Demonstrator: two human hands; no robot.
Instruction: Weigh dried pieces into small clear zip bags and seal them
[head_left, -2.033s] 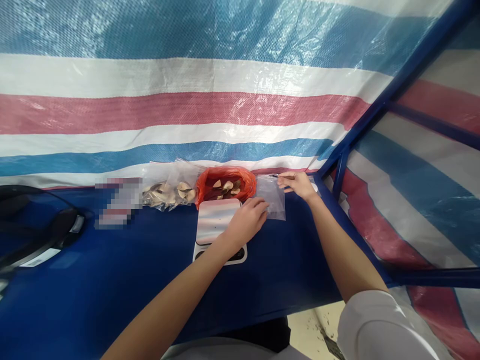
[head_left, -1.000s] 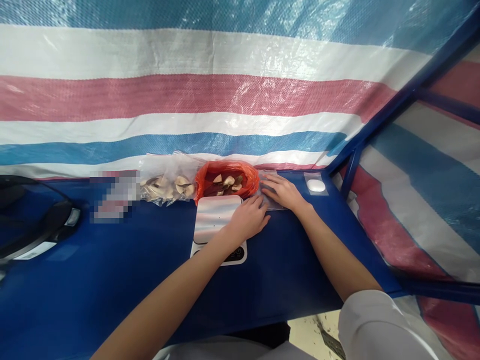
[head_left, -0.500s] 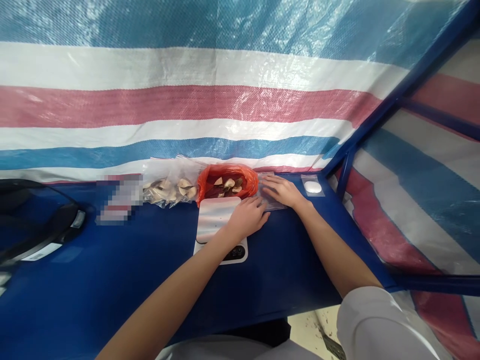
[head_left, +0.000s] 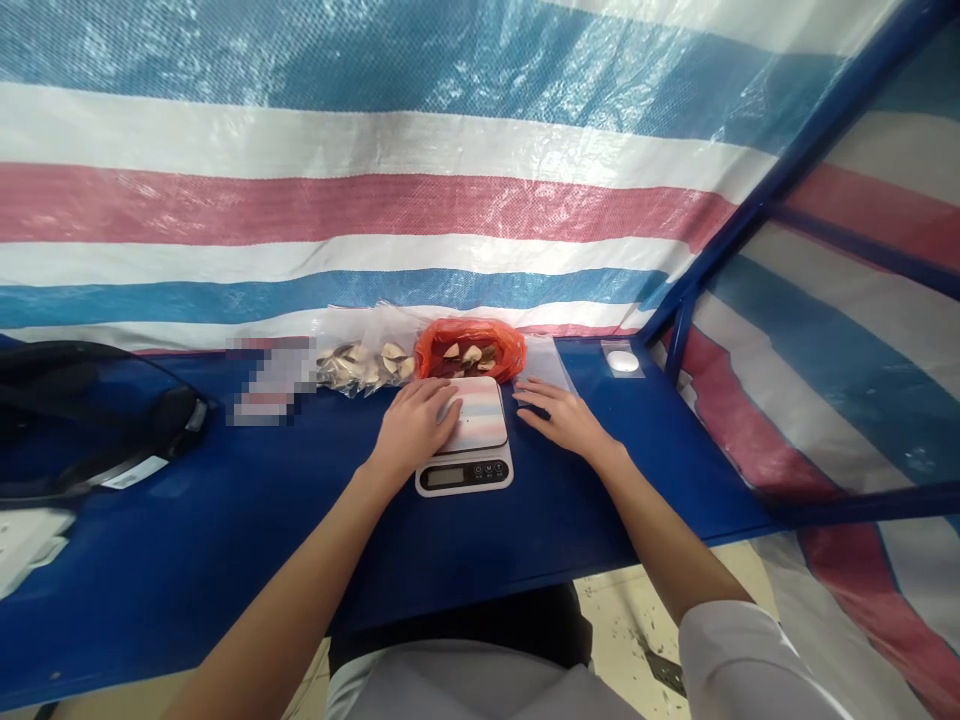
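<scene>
My left hand (head_left: 414,428) lies at the left side of a white kitchen scale (head_left: 480,418), its fingers stretched along the edge and over part of the weighing plate. It holds nothing that I can see. To the right of the scale is my right hand (head_left: 561,416), fingers spread and palm down, by the near edge of some flat clear plastic bags (head_left: 551,362). Behind the scale sits an open red plastic bag (head_left: 512,352) with pale, dark-edged slices (head_left: 472,356) inside. The scale's display shows no readable figure.
Left of the red bag, clear bags (head_left: 360,365) hold similar slices, beside a blurred-out patch (head_left: 274,383). A small packet with a white round item (head_left: 622,361) lies at the right. Black headgear (head_left: 135,400) and a white power strip (head_left: 30,545) occupy the left of the blue table (head_left: 285,520).
My left hand has moved left, from beside the clear bags to the scale's left side, uncovering the scale's buttons. My right hand has drawn back towards me. The camera view has shifted.
</scene>
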